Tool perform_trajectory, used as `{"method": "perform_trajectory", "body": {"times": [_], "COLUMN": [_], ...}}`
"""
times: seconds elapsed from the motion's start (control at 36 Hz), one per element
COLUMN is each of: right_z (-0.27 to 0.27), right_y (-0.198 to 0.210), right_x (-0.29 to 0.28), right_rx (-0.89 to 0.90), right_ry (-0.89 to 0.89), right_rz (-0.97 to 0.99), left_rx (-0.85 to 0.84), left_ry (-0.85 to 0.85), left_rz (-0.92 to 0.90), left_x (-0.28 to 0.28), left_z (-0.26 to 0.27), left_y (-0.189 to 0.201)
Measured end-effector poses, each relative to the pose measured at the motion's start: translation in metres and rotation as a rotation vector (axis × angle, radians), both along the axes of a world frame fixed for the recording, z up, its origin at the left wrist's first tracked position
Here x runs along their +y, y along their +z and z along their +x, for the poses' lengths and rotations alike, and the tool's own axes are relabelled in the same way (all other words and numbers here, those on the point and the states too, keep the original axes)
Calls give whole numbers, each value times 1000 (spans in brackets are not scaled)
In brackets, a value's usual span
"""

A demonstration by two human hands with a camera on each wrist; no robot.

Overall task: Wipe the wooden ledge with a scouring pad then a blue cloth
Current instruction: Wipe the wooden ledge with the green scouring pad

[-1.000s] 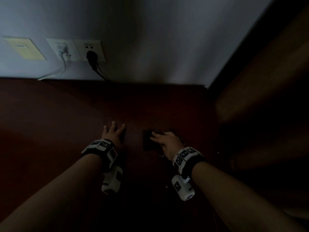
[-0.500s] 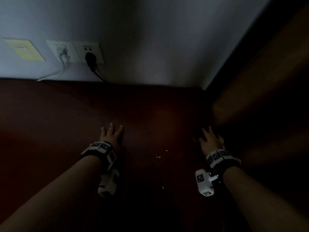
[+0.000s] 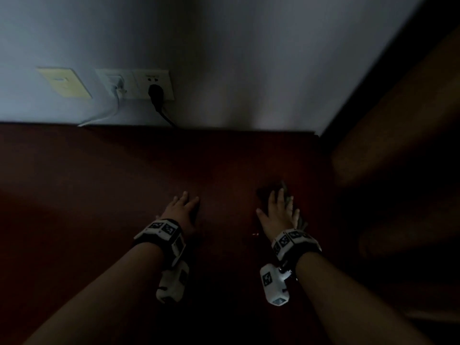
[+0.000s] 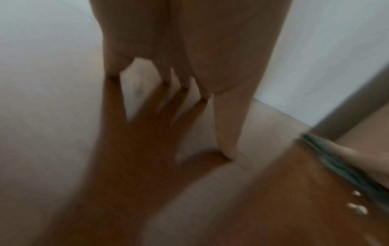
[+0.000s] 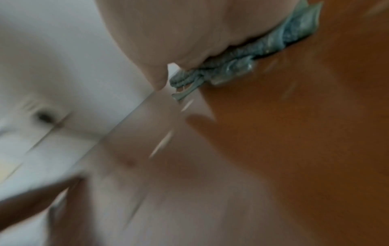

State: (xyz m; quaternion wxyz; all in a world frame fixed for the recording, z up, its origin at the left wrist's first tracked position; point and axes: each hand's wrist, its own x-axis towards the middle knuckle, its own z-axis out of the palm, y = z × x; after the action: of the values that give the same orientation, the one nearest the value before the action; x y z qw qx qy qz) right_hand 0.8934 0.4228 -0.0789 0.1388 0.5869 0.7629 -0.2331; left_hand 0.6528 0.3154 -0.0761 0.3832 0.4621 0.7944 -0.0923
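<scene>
The dark red-brown wooden ledge [image 3: 99,183] runs along the white wall. My left hand [image 3: 183,207] lies flat on it, fingers straight and slightly spread, and its fingertips [image 4: 183,88] touch the glossy wood. To its right, my right hand [image 3: 277,212] presses flat on a crumpled blue-grey cloth [image 3: 263,192]. The cloth [image 5: 273,43] bunches out from under the palm [image 5: 168,33], and its edge [image 4: 336,166] also shows in the left wrist view. No scouring pad is visible.
A few white crumbs [image 4: 357,209] lie on the wood between the hands. On the wall are a yellowish plate [image 3: 64,82] and sockets [image 3: 159,75] with a white charger [image 3: 117,83] and a black plug [image 3: 155,92]. A dark wooden panel [image 3: 398,120] closes the right side.
My right hand swept the cloth from the middle out to the right end of the ledge and has come part of the way back. My left hand stayed flat in place.
</scene>
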Motion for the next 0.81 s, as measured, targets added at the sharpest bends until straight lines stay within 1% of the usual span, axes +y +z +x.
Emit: {"method": "perform_trajectory", "body": {"times": [0.08, 0.22, 0.25, 0.28, 0.33, 0.39, 0.42, 0.44, 0.47, 0.5, 0.53, 0.56, 0.61, 0.64, 0.67, 0.69, 0.75, 0.81], "right_z": [-19, -31, -32, -32, -36, -38, -35, -33, -31, -27, -22, -12, 0, 10, 19, 28, 43, 50], "right_y": [0, 5, 13, 20, 33, 35, 28, 21, 20, 23, 25, 22, 31, 31, 31, 28, 21, 10], "right_x": [-20, -43, -46, -47, -41, -30, -24, -22, -25, -24, -23, -19, -9, -3, 3, 8, 11, 12], "right_rx": [19, 95, 120, 136, 110, 169, 223, 316, 495, 699, 806, 845, 889, 896, 825, 785, 794, 757], "right_ry": [130, 386, 439, 469, 475, 386, 326, 266, 139, -38, -182, -269, -425, -402, -342, -320, -353, -375], "right_rz": [2, -29, -45, -75, -207, -325, -379, -437, -488, -506, -450, -398, -270, -184, -53, 36, 124, 152], "left_rx": [-2, 3, -1, -4, -7, -7, -4, -3, -4, -4, -1, 2, 6, 6, 3, -3, -6, 0], "left_ry": [-83, -117, -129, -138, -156, -173, -180, -184, -187, -185, -183, -181, -178, -177, -176, -174, -171, -161], "left_rz": [-25, -60, -64, -69, -79, -88, -93, -102, -111, -117, -117, -114, -109, -104, -100, -96, -85, -62], "left_x": [-7, -15, -16, -18, -23, -29, -32, -35, -38, -40, -42, -45, -48, -48, -49, -50, -51, -53], "left_z": [-7, 4, 6, 8, 8, 7, 7, 6, 6, 7, 8, 8, 9, 10, 10, 10, 10, 10], "left_y": [2, 7, 11, 14, 19, 18, 18, 16, 15, 15, 14, 13, 12, 12, 13, 13, 14, 12]}}
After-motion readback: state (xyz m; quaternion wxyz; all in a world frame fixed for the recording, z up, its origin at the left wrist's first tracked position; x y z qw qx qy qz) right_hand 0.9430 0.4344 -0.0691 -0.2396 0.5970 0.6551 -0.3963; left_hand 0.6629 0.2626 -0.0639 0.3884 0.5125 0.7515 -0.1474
